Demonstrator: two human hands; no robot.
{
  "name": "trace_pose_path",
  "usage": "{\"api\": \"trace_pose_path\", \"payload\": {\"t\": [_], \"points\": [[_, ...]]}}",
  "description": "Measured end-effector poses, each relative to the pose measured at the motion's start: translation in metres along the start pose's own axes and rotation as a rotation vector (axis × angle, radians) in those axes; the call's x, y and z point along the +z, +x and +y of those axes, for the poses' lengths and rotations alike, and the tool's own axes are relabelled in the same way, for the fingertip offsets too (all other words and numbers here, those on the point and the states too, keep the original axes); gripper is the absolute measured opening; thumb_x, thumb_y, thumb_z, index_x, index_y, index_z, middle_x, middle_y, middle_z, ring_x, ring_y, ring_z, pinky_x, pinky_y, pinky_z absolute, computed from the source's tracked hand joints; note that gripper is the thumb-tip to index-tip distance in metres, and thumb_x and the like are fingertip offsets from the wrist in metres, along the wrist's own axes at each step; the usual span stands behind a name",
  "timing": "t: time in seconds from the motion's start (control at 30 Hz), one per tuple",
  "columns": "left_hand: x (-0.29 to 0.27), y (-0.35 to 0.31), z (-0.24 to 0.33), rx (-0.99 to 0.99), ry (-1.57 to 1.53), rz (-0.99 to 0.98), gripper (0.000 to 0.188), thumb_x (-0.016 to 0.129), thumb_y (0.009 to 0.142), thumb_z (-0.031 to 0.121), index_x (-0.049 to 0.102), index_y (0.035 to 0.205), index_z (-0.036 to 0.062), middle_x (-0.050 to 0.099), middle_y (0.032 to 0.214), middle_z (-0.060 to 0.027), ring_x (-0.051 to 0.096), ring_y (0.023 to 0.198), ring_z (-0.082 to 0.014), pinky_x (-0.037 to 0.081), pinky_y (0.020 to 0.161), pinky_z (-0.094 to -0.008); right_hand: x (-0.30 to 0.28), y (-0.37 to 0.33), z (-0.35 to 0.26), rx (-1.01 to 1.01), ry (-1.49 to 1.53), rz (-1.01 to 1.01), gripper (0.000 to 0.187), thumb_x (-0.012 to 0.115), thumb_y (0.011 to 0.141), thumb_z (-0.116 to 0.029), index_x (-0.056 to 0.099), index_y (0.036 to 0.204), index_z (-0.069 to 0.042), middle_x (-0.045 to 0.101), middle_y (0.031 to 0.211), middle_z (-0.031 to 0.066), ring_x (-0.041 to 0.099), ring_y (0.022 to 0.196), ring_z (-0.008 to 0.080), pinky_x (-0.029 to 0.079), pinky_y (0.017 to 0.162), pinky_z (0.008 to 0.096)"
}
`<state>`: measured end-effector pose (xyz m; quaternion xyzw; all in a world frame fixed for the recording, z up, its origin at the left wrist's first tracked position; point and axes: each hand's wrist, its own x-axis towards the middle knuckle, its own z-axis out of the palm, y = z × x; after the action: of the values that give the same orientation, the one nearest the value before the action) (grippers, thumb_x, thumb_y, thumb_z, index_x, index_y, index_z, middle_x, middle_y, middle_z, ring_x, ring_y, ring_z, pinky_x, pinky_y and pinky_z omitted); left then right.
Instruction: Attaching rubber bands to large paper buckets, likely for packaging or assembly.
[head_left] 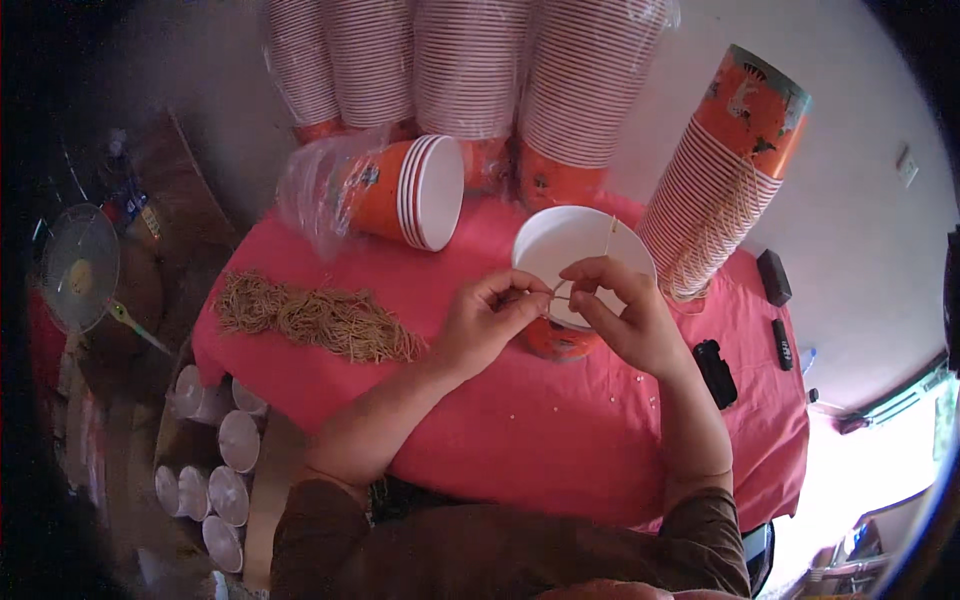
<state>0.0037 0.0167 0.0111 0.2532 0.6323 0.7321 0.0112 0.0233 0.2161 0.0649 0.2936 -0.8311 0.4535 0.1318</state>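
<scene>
Over a white-lined paper bucket (555, 238) with an orange outside, my two hands meet at the near rim. A thin tan string runs between the fingertips. My left hand (492, 318) pinches it between thumb and forefinger. My right hand (635, 318) pinches the same string, with thumb and forefinger close to the left fingertips. A short piece of string (612, 232) shows at the bucket's far inner wall. To the left lies a bundle of tan strings (318, 315) on the pink cloth (470, 425).
A leaning stack of orange buckets (715, 180) with strings along its side stands right. Wrapped bucket stacks (470, 75) line the back; a few nested buckets (405, 195) lie sideways. A black case (714, 374) and marker (781, 345) lie right. White containers (238, 440) sit lower left.
</scene>
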Motion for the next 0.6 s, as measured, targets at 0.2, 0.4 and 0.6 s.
{"api": "trace_pose_path", "payload": {"t": [0.2,0.4,0.6], "points": [[0.0017,-0.0004,0.0007,-0.012,-0.037,-0.012,0.014,0.060,0.092,0.009,0.063,0.101,-0.0005,0.066,0.090,-0.0024,0.060,0.084,-0.0065,0.049,0.074,-0.0218,0.0023,0.0016,0.0001,-0.114,-0.065,-0.003,0.019,0.064,0.084,-0.006,0.062,0.103,0.000,0.065,0.089,0.0136,0.063,0.085,0.0270,0.050,0.073,0.0370],[0.0038,-0.0033,0.0005,0.027,-0.002,-0.024,0.015,0.061,0.092,0.010,0.063,0.102,-0.0003,0.066,0.089,-0.0020,0.059,0.083,-0.0058,0.049,0.070,-0.0209,0.0064,0.0023,0.0019,-0.096,0.007,0.016,0.011,0.064,0.083,-0.003,0.063,0.093,0.000,0.065,0.085,0.0129,0.063,0.081,0.0287,0.049,0.072,0.0368],[0.0035,-0.0026,0.0053,-0.013,-0.002,-0.013,0.012,0.061,0.091,0.009,0.063,0.100,0.0010,0.064,0.086,0.0003,0.058,0.078,-0.0042,0.048,0.068,-0.0196,0.0056,0.0019,0.0015,-0.088,0.008,0.044,0.007,0.063,0.080,0.001,0.061,0.087,0.001,0.064,0.083,0.0126,0.063,0.080,0.0286,0.049,0.071,0.0373]]}}
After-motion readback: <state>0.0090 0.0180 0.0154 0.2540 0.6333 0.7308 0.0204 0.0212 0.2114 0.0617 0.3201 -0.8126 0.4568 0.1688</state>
